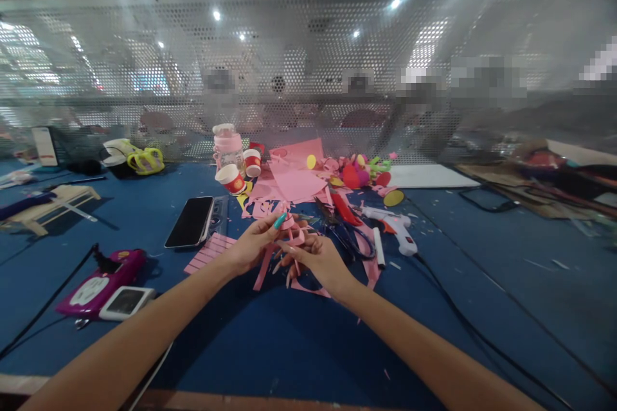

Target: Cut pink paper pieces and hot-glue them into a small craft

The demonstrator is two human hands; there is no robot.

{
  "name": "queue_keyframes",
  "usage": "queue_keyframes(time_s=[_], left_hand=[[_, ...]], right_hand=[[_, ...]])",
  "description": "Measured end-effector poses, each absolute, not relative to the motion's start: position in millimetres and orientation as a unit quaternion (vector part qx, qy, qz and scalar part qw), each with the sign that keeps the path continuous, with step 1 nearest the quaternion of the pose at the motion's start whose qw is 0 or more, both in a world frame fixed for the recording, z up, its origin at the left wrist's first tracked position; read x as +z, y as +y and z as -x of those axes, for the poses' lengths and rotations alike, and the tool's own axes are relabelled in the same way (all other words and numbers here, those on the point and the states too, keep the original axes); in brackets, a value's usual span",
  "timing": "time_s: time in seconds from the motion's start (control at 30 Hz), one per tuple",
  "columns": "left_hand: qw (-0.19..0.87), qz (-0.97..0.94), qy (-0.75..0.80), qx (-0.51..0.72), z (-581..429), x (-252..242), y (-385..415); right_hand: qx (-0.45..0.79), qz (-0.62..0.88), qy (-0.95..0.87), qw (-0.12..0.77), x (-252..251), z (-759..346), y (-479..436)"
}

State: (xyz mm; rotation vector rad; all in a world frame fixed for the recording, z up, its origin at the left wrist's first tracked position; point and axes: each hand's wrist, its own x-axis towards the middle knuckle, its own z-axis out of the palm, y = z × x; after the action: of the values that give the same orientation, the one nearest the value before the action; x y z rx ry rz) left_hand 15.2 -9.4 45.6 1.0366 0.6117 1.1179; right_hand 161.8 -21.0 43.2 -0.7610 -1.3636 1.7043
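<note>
Between my two hands is a small pink paper piece (295,236) with looped strips, held above the blue table. My left hand (258,241) pinches its upper part between thumb and fingers. My right hand (321,262) has its fingers closed at the lower right side of the same piece; the fingers partly cover it. Pink paper scraps (263,270) lie under and around the hands. Just right of them are scissors (349,237) with dark blue handles, a red-handled tool (344,207), a white stick (378,247) and a white glue gun (402,231) with an orange trigger.
Pink sheets (296,176) and colourful craft pieces (359,173) are heaped behind, beside paper cups (230,178) and a pink bottle (227,148). To the left lie a phone (190,223) and a purple device (99,286). The glue gun's cord (463,318) runs right. A perforated screen (299,77) stands behind.
</note>
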Motion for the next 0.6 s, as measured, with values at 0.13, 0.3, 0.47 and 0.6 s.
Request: queue_keyframes(time_s=[0.13, 0.3, 0.47, 0.6], left_hand=[[0.669, -0.482, 0.282, 0.49, -17.8, 50.3, -11.7], [0.656, -0.494, 0.298, 0.487, -17.4, 49.1, -12.6], [0.694, -0.529, 0.241, 0.425, -15.4, 47.8, -11.9], [0.701, -0.529, 0.247, 0.41, -11.8, 51.9, -10.8]], right_hand=[[0.672, 0.301, -0.54, 0.407, 39.7, -162.6, -19.1], [0.675, 0.307, -0.528, 0.414, 37.4, -163.5, -19.6], [0.686, 0.31, -0.512, 0.414, 40.5, -163.5, -20.6], [0.7, 0.306, -0.505, 0.402, 45.1, -164.8, -21.6]])
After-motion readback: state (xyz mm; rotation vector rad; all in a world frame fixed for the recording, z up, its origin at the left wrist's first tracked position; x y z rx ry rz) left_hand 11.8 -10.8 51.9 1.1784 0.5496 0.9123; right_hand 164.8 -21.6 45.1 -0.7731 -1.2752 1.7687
